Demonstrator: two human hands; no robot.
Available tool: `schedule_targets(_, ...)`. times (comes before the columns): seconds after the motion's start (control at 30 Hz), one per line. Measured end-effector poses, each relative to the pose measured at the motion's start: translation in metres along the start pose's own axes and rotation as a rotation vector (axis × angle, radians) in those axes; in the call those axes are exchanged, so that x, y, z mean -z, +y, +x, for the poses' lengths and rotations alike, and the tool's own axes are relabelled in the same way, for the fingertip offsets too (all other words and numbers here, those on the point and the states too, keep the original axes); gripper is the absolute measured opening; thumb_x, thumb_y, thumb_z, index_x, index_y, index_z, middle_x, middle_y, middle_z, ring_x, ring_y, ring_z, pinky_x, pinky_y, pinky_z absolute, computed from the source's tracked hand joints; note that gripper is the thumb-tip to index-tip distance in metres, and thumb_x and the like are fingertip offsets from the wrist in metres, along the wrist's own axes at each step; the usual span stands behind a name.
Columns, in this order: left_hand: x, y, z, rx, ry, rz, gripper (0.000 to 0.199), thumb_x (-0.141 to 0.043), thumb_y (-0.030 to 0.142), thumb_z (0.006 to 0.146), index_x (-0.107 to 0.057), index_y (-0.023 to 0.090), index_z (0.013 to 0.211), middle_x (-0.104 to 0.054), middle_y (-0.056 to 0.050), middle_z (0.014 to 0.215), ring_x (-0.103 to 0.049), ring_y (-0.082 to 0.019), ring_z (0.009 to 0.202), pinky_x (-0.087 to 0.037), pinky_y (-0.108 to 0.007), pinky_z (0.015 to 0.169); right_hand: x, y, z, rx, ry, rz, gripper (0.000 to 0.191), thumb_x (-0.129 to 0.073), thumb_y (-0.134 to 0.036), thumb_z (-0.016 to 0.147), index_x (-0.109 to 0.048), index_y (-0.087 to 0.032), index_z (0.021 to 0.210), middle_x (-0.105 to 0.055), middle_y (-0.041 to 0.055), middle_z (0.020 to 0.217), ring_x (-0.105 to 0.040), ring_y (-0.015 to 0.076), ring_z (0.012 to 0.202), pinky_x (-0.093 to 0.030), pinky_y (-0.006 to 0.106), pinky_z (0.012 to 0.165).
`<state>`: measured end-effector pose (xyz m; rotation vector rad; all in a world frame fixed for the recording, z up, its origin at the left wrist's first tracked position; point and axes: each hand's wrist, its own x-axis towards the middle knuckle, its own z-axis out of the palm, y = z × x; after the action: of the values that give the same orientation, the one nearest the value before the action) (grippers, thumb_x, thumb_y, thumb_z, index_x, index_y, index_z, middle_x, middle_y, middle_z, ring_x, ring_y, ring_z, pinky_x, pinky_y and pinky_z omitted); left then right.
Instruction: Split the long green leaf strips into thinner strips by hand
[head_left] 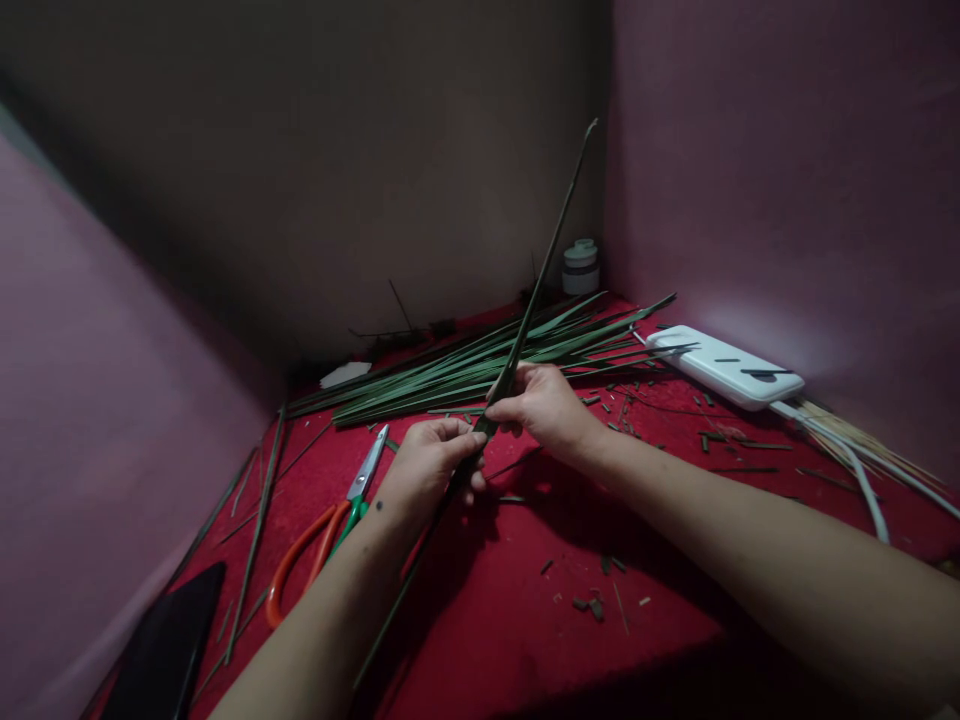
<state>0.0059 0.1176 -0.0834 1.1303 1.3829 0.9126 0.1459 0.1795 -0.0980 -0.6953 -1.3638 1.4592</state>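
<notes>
Red cloth between pink walls

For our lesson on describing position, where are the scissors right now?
In the head view, the scissors lie on the red surface, left of the left hand, partly behind that forearm.

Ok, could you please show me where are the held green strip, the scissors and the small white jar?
Green strip (535, 300): head view, on its upper length.
Scissors (368, 464): head view, on the metal blades.
White jar (580, 281): head view, lower body.

A phone, power strip and jar lie apart.
</notes>
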Motion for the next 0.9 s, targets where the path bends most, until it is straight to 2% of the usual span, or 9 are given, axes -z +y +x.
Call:
schedule_targets(0.2,0.002,-0.003,0.003,0.044,0.016,0.019,0.020,-0.064,0.027,0.068,-0.051,0.016,0.058,-0.056,0.000,0.040,-0.047,-0.010,0.029,-0.040,-0.020,0.031,0.017,-0.018,0.008,0.077,0.114,0.016,0.012,-0.061,-0.008,0.054,-0.054,-0.014,0.062,-0.053,-0.0043,0.053,-0.045,0.0063,0.043,-0.035,0.021,0.041)
schedule_targets(0.33,0.004,-0.005,0.003,0.030,0.017,0.004,0.021,-0.065,0.027,0.068,-0.050,0.016,0.059,-0.056,0.001,0.042,-0.049,-0.010,0.031,-0.041,-0.020,0.032,0.016,-0.014,0.008,0.132,0.204,0.078,0.014,-0.060,-0.010,0.056,-0.054,-0.014,0.068,-0.057,-0.0034,0.059,-0.047,0.0065,0.046,-0.037,0.021,0.043)
schedule_targets(0.4,0.004,-0.006,0.002,-0.031,0.011,-0.021,0.021,-0.066,0.027,0.068,-0.051,0.015,0.059,-0.057,0.001,0.046,-0.051,-0.010,0.034,-0.042,-0.020,0.033,0.011,-0.005,0.005,0.108,0.185,0.080,0.011,-0.060,-0.011,0.058,-0.054,-0.013,0.068,-0.056,-0.0032,0.057,-0.047,0.0074,0.045,-0.037,0.022,0.043)
schedule_targets(0.5,0.004,-0.005,0.001,-0.108,0.008,-0.046,0.019,-0.068,0.027,0.068,-0.054,0.014,0.063,-0.059,0.001,0.051,-0.054,-0.011,0.038,-0.045,-0.022,0.034,0.001,0.008,-0.001,-0.009,0.000,0.059,0.006,-0.059,-0.012,0.060,-0.055,-0.013,0.064,-0.055,-0.0024,0.052,-0.050,0.0090,0.044,-0.040,0.023,0.044)
schedule_targets(0.57,0.004,-0.005,0.002,-0.095,0.006,-0.048,0.019,-0.068,0.027,0.067,-0.054,0.014,0.063,-0.058,0.002,0.050,-0.054,-0.011,0.037,-0.045,-0.022,0.033,-0.004,0.010,-0.004,-0.021,-0.058,0.064,0.004,-0.059,-0.011,0.060,-0.056,-0.012,0.063,-0.055,-0.0025,0.051,-0.049,0.0081,0.043,-0.040,0.022,0.044)
schedule_targets(0.7,0.006,-0.006,0.006,-0.038,-0.019,-0.053,0.021,-0.068,0.026,0.067,-0.053,0.014,0.060,-0.058,0.001,0.047,-0.053,-0.011,0.035,-0.043,-0.021,0.032,0.001,-0.004,-0.001,0.010,0.037,-0.017,0.008,-0.061,-0.011,0.057,-0.054,-0.013,0.060,-0.054,-0.0037,0.048,-0.047,0.0075,0.039,-0.037,0.020,0.038)
schedule_targets(0.8,0.006,-0.006,0.007,0.004,-0.012,-0.035,0.020,-0.067,0.025,0.068,-0.052,0.014,0.059,-0.057,0.001,0.043,-0.051,-0.011,0.033,-0.042,-0.020,0.031,0.008,-0.015,0.003,0.053,0.127,0.015,0.010,-0.061,-0.011,0.056,-0.053,-0.013,0.061,-0.054,-0.0040,0.049,-0.046,0.0071,0.039,-0.037,0.020,0.038)
schedule_targets(0.9,0.005,-0.007,0.005,0.002,-0.006,-0.028,0.020,-0.066,0.026,0.069,-0.053,0.014,0.060,-0.058,0.001,0.043,-0.051,-0.010,0.032,-0.042,-0.020,0.031,0.006,-0.013,0.001,0.047,0.106,0.007,0.008,-0.060,-0.011,0.057,-0.054,-0.013,0.061,-0.054,-0.0035,0.050,-0.047,0.0073,0.041,-0.038,0.020,0.041)
